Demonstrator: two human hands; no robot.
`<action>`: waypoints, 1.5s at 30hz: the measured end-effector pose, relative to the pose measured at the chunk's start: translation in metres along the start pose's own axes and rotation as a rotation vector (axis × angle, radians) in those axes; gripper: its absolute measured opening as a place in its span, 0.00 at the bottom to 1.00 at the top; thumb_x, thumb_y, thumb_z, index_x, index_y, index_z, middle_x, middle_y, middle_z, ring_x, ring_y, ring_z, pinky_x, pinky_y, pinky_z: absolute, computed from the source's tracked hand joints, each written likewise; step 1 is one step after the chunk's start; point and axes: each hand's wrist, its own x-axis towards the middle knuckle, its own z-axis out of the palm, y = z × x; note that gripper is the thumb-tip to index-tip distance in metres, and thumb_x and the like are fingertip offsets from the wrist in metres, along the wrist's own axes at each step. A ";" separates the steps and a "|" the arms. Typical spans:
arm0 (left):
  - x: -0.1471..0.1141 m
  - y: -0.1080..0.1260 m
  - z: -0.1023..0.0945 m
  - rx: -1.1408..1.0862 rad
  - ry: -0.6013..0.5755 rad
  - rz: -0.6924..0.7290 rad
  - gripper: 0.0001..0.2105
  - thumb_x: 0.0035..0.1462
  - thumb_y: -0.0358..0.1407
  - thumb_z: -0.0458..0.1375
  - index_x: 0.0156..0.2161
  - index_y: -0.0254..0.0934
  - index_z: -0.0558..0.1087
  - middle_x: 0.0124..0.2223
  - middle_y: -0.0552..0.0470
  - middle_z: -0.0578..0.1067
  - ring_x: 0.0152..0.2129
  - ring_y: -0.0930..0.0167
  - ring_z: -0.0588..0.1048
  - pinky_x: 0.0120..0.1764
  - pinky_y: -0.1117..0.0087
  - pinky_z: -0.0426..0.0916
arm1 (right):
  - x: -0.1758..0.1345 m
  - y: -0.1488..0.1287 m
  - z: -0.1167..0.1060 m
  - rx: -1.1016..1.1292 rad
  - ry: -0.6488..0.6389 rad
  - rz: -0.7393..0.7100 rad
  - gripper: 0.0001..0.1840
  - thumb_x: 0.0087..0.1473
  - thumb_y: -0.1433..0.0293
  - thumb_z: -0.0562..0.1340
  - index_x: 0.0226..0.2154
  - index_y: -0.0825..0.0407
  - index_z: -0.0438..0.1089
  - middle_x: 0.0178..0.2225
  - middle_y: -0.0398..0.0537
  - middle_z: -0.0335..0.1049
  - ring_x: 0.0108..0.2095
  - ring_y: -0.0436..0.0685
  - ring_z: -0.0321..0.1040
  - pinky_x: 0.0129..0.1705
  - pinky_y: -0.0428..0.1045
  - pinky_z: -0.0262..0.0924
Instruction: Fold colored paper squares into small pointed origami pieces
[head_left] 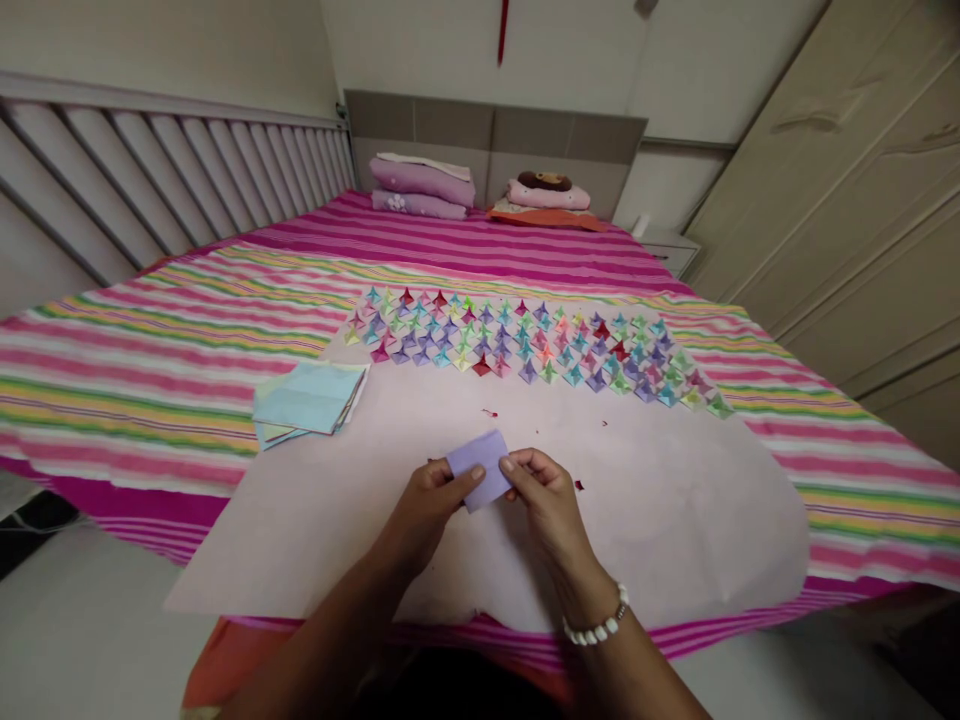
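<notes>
Between my two hands is a small folded square of purple paper (pixel 480 458), held above a large pale sheet (pixel 315 540). My left hand (pixel 431 500) pinches its left side, thumb on top. At the right edge, my right hand (pixel 541 490) grips it between thumb and fingers; a white bracelet (pixel 598 632) circles that wrist. Beyond the hands, rows of small folded paper pieces (pixel 527 371) in many colours stand on the sheet's far part. To the left lies a stack of paper squares (pixel 309 397), light blue on top.
The sheet lies on a bed with a striped cover (pixel 135 370). Folded purple bedding (pixel 422 187) and a pink pile (pixel 551 196) sit by the headboard (pixel 491 125). A white slatted rail (pixel 187 165) runs along the left, a wardrobe (pixel 847 200) along the right.
</notes>
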 end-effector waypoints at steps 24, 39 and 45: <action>-0.004 0.003 -0.004 0.309 0.166 0.028 0.19 0.46 0.48 0.63 0.18 0.34 0.68 0.15 0.60 0.59 0.15 0.78 0.56 0.22 0.73 0.49 | -0.001 -0.004 -0.006 -0.170 -0.078 -0.415 0.11 0.48 0.69 0.68 0.38 0.44 0.76 0.46 0.49 0.69 0.40 0.56 0.65 0.39 0.51 0.60; -0.001 0.001 -0.001 -0.094 0.012 -0.017 0.12 0.48 0.38 0.65 0.39 0.35 0.79 0.39 0.46 0.80 0.38 0.67 0.76 0.44 0.66 0.69 | -0.009 -0.015 -0.001 -0.305 -0.160 -0.422 0.10 0.56 0.63 0.61 0.28 0.47 0.77 0.50 0.51 0.66 0.51 0.61 0.62 0.52 0.57 0.56; -0.001 0.003 0.003 -0.107 -0.024 0.002 0.13 0.49 0.35 0.64 0.41 0.34 0.78 0.40 0.45 0.80 0.41 0.65 0.76 0.45 0.64 0.69 | -0.006 -0.011 0.003 -0.284 -0.116 -0.438 0.03 0.46 0.71 0.69 0.25 0.48 0.74 0.48 0.51 0.67 0.51 0.61 0.63 0.52 0.56 0.56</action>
